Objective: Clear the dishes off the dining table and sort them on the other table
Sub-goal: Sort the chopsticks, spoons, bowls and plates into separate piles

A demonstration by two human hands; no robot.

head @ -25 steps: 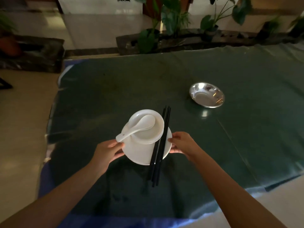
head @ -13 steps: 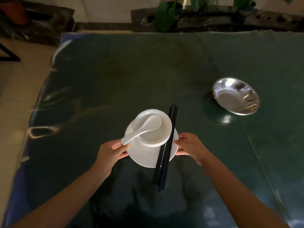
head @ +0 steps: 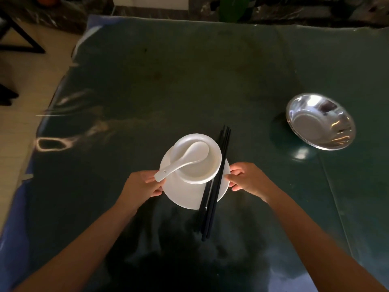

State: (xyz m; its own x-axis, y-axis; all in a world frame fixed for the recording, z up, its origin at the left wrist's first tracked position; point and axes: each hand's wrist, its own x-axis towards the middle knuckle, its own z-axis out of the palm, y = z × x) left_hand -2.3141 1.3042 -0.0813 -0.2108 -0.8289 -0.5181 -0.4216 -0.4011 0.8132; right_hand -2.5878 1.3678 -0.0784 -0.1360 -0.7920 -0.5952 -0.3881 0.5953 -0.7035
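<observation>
I carry a white plate (head: 185,194) over the dark green table (head: 168,81). On the plate stands a white bowl (head: 202,171) with a white ceramic spoon (head: 185,159) lying in it, handle sticking out to the left. Black chopsticks (head: 214,186) lie across the plate's right side, their ends reaching past both rims. My left hand (head: 141,186) grips the plate's left rim and my right hand (head: 246,180) grips its right rim. A shiny steel bowl (head: 322,121) sits on the table to the right.
The table's left edge (head: 42,123) borders a beige floor. Dark furniture legs (head: 21,43) stand at the far left. A stone ledge with a green plant (head: 231,9) runs behind the table's far edge.
The view has come closer over the table. The plate stack stays held in both hands, and the steel bowl now lies further right in view.
</observation>
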